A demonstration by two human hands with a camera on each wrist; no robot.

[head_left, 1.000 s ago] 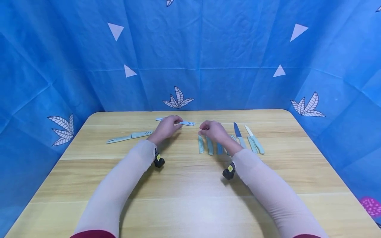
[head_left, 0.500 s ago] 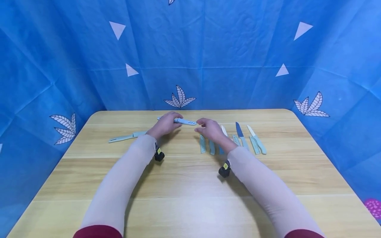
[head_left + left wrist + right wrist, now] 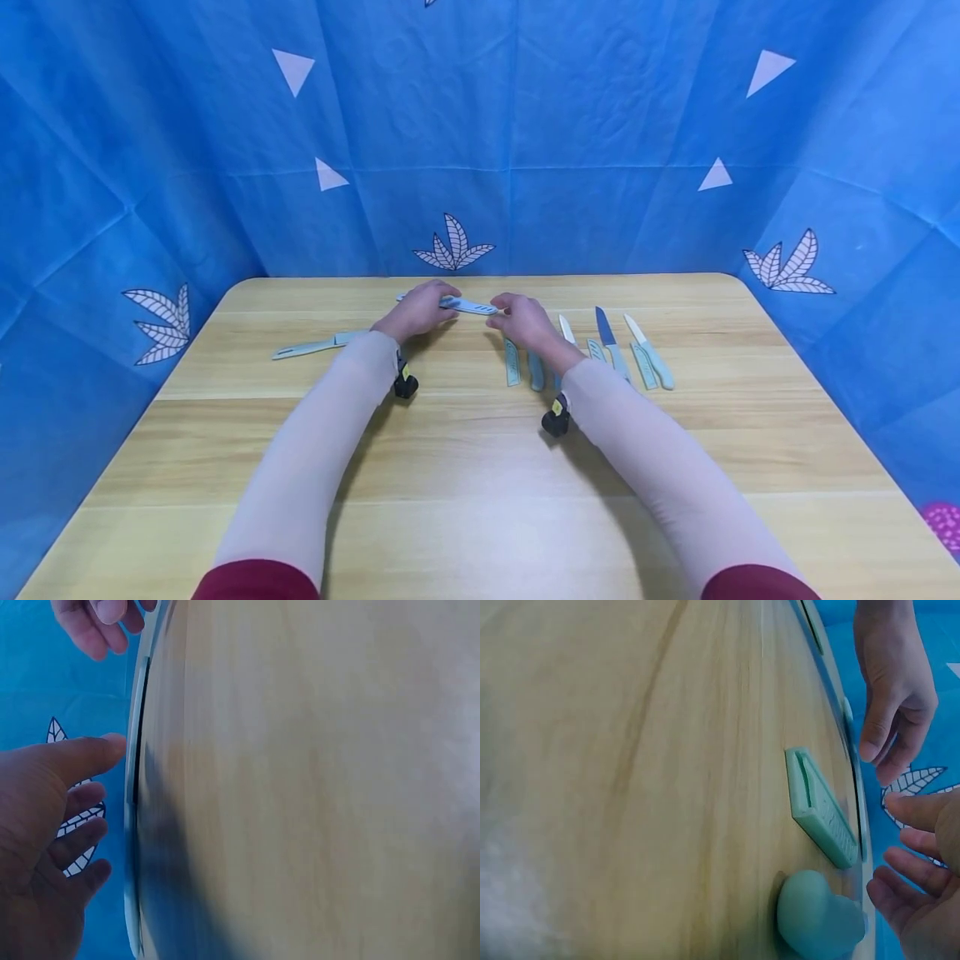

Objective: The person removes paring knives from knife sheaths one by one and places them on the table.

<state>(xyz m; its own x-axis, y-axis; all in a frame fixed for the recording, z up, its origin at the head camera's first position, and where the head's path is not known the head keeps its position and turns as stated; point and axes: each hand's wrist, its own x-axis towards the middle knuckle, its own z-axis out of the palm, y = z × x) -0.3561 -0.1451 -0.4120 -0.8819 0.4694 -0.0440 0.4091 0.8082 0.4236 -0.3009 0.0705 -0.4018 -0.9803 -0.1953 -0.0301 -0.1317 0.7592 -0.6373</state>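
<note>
A sheathed knife [image 3: 471,307] with a pale blue-green handle and slotted sheath lies crosswise near the table's far edge. My left hand [image 3: 422,311] is over its middle, thumb and fingers loosely bent. In the left wrist view, the thumb tip of my left hand [image 3: 45,825] is right beside the knife [image 3: 135,765], the other fingers spread apart. My right hand [image 3: 525,322] is at the sheath's right end, with relaxed, parted fingers. In the right wrist view, my right hand [image 3: 922,877] faces my left hand [image 3: 900,697], the fingers of both holding nothing.
Another sheathed knife [image 3: 303,349] lies to the left. At right are a green sheath [image 3: 512,363], a knife handle [image 3: 536,372], a dark-bladed knife [image 3: 606,329] and a white-bladed knife [image 3: 652,358] beside a sheath [image 3: 642,367]. A blue curtain [image 3: 480,150] hangs behind the table.
My right hand has moved slightly left, to the sheath's end, uncovering more of the knives behind it. The left hand and the knife under it have barely shifted.
</note>
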